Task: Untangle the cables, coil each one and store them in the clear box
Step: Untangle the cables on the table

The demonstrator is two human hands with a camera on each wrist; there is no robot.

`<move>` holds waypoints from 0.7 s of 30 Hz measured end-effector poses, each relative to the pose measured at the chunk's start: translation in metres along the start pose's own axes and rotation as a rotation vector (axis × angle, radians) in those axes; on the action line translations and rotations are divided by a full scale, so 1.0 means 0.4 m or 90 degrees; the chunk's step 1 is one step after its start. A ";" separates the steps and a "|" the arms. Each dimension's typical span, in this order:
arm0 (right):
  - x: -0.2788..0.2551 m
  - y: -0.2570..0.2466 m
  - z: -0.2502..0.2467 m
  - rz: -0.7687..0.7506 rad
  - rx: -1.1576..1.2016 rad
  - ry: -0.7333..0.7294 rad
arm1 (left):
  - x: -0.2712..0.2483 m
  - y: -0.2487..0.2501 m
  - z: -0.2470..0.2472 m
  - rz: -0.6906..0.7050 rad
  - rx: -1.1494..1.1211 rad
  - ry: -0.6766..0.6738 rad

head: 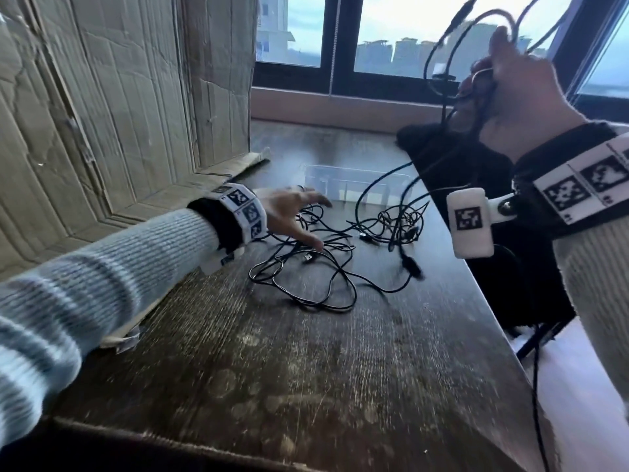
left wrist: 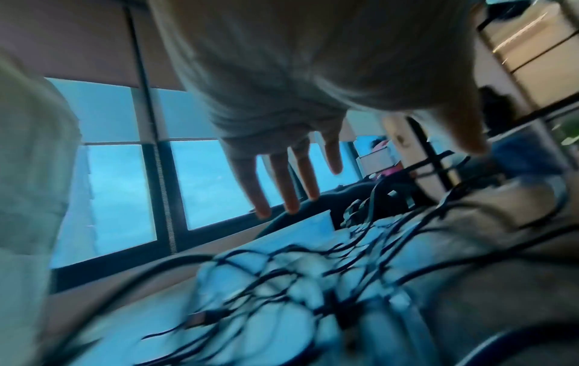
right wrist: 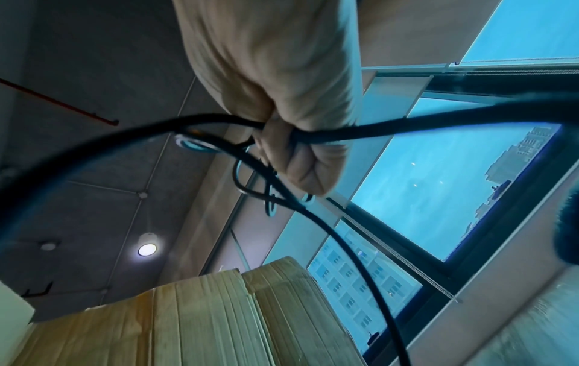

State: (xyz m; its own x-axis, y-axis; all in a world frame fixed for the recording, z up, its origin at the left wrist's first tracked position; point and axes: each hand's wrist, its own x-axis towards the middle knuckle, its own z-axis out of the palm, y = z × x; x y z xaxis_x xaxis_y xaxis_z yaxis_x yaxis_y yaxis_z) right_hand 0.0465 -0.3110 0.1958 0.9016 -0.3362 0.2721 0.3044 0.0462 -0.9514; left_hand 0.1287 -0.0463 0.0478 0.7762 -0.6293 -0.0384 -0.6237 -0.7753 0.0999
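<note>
A tangle of thin black cables (head: pixel 316 264) lies on the dark wooden table (head: pixel 306 369). My left hand (head: pixel 296 212) hovers over its left edge with fingers spread and straight, holding nothing; the left wrist view shows the same spread fingers (left wrist: pixel 291 183) above blurred cables (left wrist: pixel 282 279). My right hand (head: pixel 503 86) is raised high at the right and grips a bundle of black cable loops (head: pixel 452 52), with strands hanging down to the tangle. In the right wrist view the fist (right wrist: pixel 291 138) closes round the cable (right wrist: pixel 391 128). The clear box (head: pixel 350 182) stands behind the tangle.
A large cardboard box (head: pixel 119 97) stands along the table's left side. A black chair or bag (head: pixel 476 172) sits off the table's right edge. Windows (head: pixel 391 35) run behind. One black cord (head: pixel 537 386) hangs at the right edge.
</note>
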 end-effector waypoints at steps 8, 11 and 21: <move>-0.079 0.115 0.005 0.140 -0.252 -0.228 | 0.015 0.027 0.033 -0.066 -0.099 -0.071; -0.114 0.189 0.006 0.155 -0.568 -0.409 | 0.008 -0.029 0.014 -0.137 -0.053 0.026; -0.167 0.218 0.066 -0.027 -0.855 -0.698 | -0.007 -0.116 0.058 -0.277 0.087 -0.047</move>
State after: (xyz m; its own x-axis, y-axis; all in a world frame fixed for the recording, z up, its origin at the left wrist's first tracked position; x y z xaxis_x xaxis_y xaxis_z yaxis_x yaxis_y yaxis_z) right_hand 0.0209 -0.2597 0.0984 0.8461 0.4533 -0.2805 0.3980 -0.8872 -0.2332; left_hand 0.1531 -0.0099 0.0202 0.9629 -0.2422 -0.1192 -0.2518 -0.9650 -0.0733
